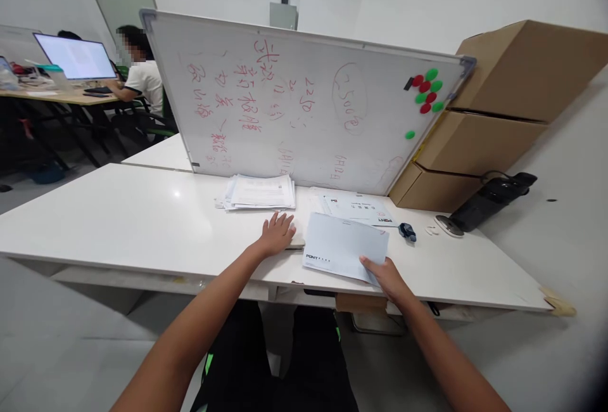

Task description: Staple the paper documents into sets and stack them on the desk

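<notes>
My right hand (384, 272) grips the lower right edge of a pale blue-white paper booklet (344, 244), thumb on top, fingers hidden beneath. The word "PONY" is printed at the booklet's lower left corner. My left hand (277, 234) lies flat on the white desk with its fingers spread and holds nothing. Just beyond it sits a stack of white papers (261, 192). Another printed booklet or sheet (363, 208) lies behind the held one, partly covered by it.
A whiteboard (304, 101) with red writing and round magnets leans at the desk's back. Cardboard boxes (484, 139) are stacked at right, beside a black bottle (494, 199). A small dark blue object (407, 232) lies on the desk (118, 215). A person (147, 82) sits far left.
</notes>
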Action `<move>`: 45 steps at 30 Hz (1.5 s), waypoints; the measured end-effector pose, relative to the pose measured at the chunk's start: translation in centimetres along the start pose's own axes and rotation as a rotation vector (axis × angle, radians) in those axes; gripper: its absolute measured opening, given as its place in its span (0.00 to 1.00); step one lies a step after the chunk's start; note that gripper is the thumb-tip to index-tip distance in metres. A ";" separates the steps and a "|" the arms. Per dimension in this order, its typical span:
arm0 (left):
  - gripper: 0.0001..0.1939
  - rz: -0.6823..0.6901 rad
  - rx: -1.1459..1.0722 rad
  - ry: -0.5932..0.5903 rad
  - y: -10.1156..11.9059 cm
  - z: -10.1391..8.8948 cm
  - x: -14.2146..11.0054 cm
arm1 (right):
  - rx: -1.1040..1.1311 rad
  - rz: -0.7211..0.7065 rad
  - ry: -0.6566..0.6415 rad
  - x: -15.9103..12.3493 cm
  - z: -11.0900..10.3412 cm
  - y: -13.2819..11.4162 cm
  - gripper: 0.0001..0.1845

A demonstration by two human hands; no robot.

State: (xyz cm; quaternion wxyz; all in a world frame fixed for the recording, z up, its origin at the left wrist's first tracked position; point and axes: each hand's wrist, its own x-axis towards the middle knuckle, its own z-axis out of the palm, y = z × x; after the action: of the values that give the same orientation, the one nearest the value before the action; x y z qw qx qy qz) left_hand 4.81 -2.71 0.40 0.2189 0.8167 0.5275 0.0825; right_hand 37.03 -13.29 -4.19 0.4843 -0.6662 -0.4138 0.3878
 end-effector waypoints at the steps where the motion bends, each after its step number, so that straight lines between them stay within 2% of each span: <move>1: 0.35 -0.001 0.002 0.005 0.0 0.0 0.0 | 0.002 -0.003 0.009 -0.1 0.0 0.3 0.22; 22: 0.34 -0.030 -0.006 0.010 0.5 -0.4 -0.4 | 0.020 -0.021 -0.009 -0.2 -0.1 0.6 0.24; 36: 0.33 -0.036 0.024 0.027 0.1 0.2 0.3 | -0.011 -0.025 0.044 -0.5 -0.1 0.5 0.22; 45: 0.33 -0.039 0.027 0.010 0.3 0.0 0.4 | 0.007 -0.059 0.052 -0.6 -0.1 0.4 0.25</move>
State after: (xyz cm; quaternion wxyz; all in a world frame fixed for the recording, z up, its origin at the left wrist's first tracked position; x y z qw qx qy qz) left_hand 5.26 -2.45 0.45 0.2068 0.8086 0.5456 0.0753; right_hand 36.96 -13.95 -4.53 0.5084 -0.6619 -0.4194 0.3572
